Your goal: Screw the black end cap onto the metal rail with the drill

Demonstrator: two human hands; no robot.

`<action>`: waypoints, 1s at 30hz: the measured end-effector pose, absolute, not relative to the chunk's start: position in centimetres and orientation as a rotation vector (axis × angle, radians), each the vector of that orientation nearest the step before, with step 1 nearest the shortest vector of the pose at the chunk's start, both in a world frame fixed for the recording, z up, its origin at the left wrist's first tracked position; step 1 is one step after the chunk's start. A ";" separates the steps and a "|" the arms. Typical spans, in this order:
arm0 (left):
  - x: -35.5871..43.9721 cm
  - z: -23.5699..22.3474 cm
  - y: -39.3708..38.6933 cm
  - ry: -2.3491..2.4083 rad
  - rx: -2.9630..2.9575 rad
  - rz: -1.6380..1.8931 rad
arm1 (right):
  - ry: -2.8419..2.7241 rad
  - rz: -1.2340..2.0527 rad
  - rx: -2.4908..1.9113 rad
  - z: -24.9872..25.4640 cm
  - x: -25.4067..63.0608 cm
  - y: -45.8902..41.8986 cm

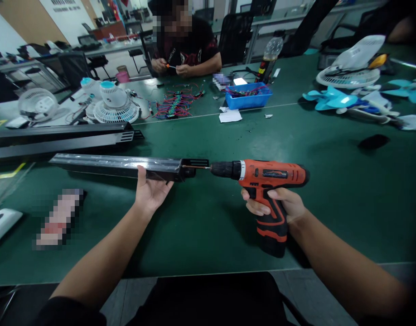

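My right hand (282,203) is wrapped round the grip of an orange and black cordless drill (272,172), a finger at its trigger. The drill lies level and points left, with a long thin bit (198,167) in its chuck. The bit's tip meets the right end of a long dark metal bar with a shiny top (116,162); whether it sits in a screw I cannot tell. My left hand (152,190) holds that bar from below near its right end, thumb on the near side and fingers partly hidden underneath.
More long dark metal bars (61,140) lie at the left. Fan parts (114,102), wired circuit boards (176,104) and a blue bin (249,97) stand farther back. Blue fan blades (330,97) lie at the right, a phone (60,217) near left. A person (191,50) sits opposite, holding a small tool.
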State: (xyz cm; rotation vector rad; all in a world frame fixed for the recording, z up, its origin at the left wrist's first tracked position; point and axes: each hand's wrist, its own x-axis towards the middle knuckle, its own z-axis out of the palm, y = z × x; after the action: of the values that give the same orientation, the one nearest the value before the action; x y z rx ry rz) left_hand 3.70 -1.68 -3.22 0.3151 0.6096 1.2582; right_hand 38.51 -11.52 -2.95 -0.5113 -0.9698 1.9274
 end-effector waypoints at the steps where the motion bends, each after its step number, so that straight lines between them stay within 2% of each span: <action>1: 3.8 -3.2 -1.7 0.628 0.318 1.269 | -0.981 1.907 -0.520 -2.9 38.5 -11.5; 12: 4.1 -2.9 -1.3 0.630 0.192 1.294 | -1.049 1.738 -0.734 -0.5 38.8 -11.3; 20: 5.1 -1.7 -1.6 0.713 0.163 1.311 | -1.180 1.765 -0.648 -1.6 39.5 -10.2; 30: 4.3 -1.9 -0.6 0.664 0.170 1.375 | -1.225 1.764 -0.681 -0.4 38.8 -8.7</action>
State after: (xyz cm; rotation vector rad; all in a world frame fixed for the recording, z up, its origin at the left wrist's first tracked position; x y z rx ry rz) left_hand 4.25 -0.65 -1.89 0.1698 0.6641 1.3746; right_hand 38.79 -8.73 -0.42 -0.6810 -1.2251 1.7641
